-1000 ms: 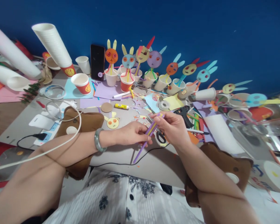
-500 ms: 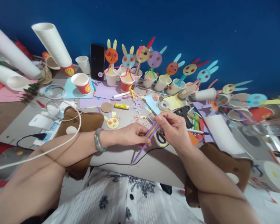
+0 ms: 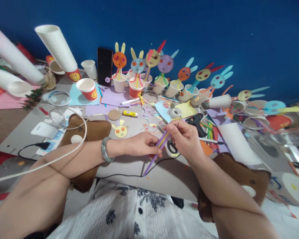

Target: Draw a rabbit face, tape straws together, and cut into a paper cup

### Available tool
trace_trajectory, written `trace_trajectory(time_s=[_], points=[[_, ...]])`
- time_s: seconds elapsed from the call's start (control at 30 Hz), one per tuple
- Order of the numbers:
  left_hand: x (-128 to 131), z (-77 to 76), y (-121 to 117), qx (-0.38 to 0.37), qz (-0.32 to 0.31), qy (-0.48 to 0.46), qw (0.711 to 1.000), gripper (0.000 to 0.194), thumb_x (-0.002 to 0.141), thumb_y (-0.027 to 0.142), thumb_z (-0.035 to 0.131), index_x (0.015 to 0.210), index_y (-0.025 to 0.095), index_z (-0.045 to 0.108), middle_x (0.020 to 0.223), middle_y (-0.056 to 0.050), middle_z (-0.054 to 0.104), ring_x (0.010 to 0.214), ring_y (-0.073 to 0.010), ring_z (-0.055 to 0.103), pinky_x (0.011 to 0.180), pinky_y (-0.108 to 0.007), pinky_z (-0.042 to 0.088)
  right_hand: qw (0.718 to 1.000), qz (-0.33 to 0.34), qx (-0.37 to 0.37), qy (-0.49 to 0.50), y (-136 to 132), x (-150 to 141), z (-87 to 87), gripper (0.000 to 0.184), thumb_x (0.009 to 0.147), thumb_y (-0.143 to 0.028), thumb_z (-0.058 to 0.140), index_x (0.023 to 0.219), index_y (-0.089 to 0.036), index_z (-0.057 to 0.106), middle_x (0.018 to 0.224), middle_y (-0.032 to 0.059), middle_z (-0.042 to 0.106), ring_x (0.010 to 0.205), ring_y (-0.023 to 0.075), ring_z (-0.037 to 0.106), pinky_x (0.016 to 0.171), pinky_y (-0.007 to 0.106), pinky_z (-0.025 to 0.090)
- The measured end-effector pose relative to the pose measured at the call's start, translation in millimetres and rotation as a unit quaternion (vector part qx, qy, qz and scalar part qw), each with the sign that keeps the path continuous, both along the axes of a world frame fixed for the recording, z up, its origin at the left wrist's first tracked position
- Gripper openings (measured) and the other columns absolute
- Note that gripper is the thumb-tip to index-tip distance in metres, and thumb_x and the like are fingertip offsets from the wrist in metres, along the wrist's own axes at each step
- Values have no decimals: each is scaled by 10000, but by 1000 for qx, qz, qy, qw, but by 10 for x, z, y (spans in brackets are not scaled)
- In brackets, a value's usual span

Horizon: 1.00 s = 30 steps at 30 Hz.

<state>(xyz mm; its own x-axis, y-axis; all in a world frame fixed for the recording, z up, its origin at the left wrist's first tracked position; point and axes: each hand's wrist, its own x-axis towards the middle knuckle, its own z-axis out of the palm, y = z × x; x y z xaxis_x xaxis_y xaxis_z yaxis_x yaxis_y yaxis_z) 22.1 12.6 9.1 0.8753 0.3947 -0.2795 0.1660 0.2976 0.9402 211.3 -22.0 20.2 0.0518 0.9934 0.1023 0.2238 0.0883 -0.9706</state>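
Observation:
Between my two hands are thin purple and yellow strips (image 3: 162,142), slanted from upper right to lower left, with a purple tail pointing down to the table. My left hand (image 3: 142,143) pinches them around their middle. At the top end, my right hand (image 3: 185,137) is closed on them between thumb and fingers. Behind the strips lie black-handled scissors (image 3: 171,146), partly hidden. A yellow paper rabbit face (image 3: 120,131) lies flat beyond my left hand, near a yellow glue stick (image 3: 130,114) and a brown cardboard disc (image 3: 114,115).
Rabbit-faced figures in paper cups (image 3: 119,83) line the blue wall. A tall cup stack (image 3: 56,46), a red cup (image 3: 86,89) and a phone (image 3: 105,66) stand at the back. A black glue gun (image 3: 198,124) lies right; a power strip (image 3: 48,142) and cables lie left.
The purple tail of the strips has swung slightly down and right. Both hands keep nearly the same place and grip.

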Motion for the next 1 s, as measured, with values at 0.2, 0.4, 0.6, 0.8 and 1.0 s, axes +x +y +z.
trace_trajectory(time_s=[0.2, 0.4, 0.6, 0.8, 1.0], points=[[-11, 32, -6, 18, 2, 11, 1000, 80, 896, 146, 681, 863, 106, 740, 779, -35, 751, 626, -66, 647, 621, -167, 531, 1000, 3, -5, 11, -1, -21, 22, 516, 767, -697, 790, 702, -197, 678, 547, -36, 481, 485, 87, 362, 446, 255, 273], [6, -12, -8, 19, 30, -8, 999, 89, 894, 168, 687, 864, 96, 728, 763, -46, 744, 592, -64, 626, 587, -164, 514, 996, 25, -28, 75, 45, 9, -41, 543, 705, -702, 835, 835, -183, 745, 530, -55, 474, 453, 68, 306, 429, 247, 222], [9, -35, -3, 5, 25, -6, 1000, 114, 905, 158, 653, 840, 89, 717, 703, -23, 697, 557, -56, 602, 559, -161, 503, 1000, 3, 5, 22, 12, -36, 20, 494, 763, -630, 833, 674, -203, 601, 544, -50, 471, 490, 79, 350, 461, 247, 292], [16, -23, -8, 17, 15, 6, 1000, 117, 901, 152, 663, 808, 103, 714, 652, 7, 664, 558, -51, 596, 560, -148, 483, 1000, -9, 9, 27, 16, -32, -5, 505, 750, -640, 839, 670, -209, 588, 527, -55, 453, 474, 76, 334, 443, 247, 267], [10, 9, -15, 18, 28, -7, 999, 118, 919, 150, 646, 826, 102, 699, 747, -33, 725, 605, -64, 635, 604, -173, 525, 997, 24, -36, 67, 73, 18, -37, 504, 663, -653, 887, 811, -196, 735, 533, -55, 480, 451, 74, 317, 419, 253, 224]])
